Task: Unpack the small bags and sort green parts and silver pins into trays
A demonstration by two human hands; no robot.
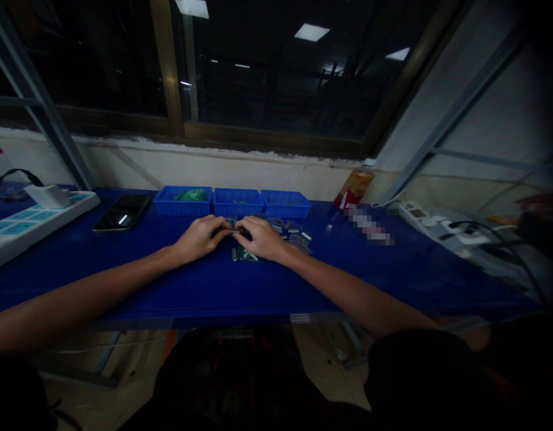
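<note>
1. Dark clothing [231, 383] lies nearest the camera, below the front edge of the blue table [168, 287].
2. Left hand [199, 238]: thumb and fingers drawn together, pinching one end of a small part [235, 231].
3. Right hand [262, 239]: thumb and forefinger bent inward, closed on the other end; fingertips of both hands nearly meet.
4. Location: small part sits between the two sets of fingertips, over the table, in front of the middle bin [237, 211]. Its detail is too small and dim to read.
5. Handling, by judgement: light, probably stiff, perhaps smooth enough to slip. Thin features, if any, could bend; best held by the ends or long sides, with light fingertip pressure.
6. Around it: loose pieces [247, 254] just below the right hand; clear bags [299, 240] to its right.
</note>
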